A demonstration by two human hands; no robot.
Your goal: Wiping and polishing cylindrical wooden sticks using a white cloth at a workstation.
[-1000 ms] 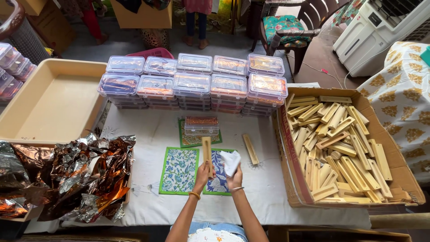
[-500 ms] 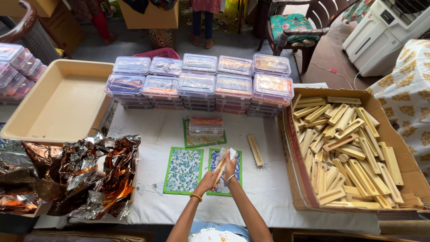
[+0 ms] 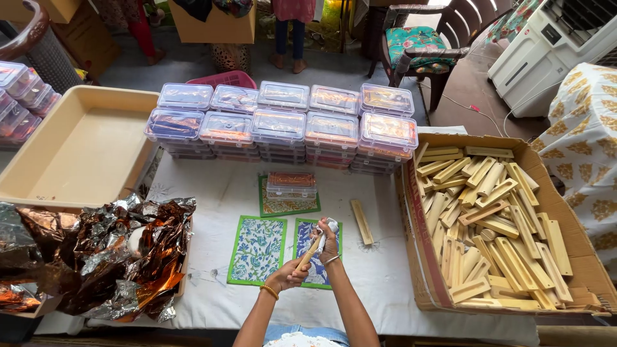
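Since the earlier pictures, both hands have drawn in closer to the body, and the wooden stick [image 3: 309, 252] now lies slanted between them instead of pointing straight up the table. The left hand [image 3: 287, 277] is closed around the stick's lower end; the right hand [image 3: 328, 244] is closed on a white cloth [image 3: 328, 227] pressed against the stick's upper end. That upper tip is hidden under the cloth and fingers, so how far the stick reaches there cannot be made out.

Both hands hover over a blue patterned mat [image 3: 313, 251], which they partly cover; a second mat [image 3: 258, 249] lies just beside it to the left. A third mat is mostly hidden beneath a small clear box [image 3: 291, 184]. One loose stick [image 3: 361, 221] lies on the white tablecloth [image 3: 212, 193] near the right hand.

Behind these stand stacked clear lidded boxes [image 3: 278, 124]. On the right is a cardboard box [image 3: 418, 244] heaped with sticks, its near corner cut off by the edge. On the left sit a beige tray [image 3: 83, 148] and crumpled foil [image 3: 96, 257], cropped at the edge. People's legs show at the top, cut off above the knee.
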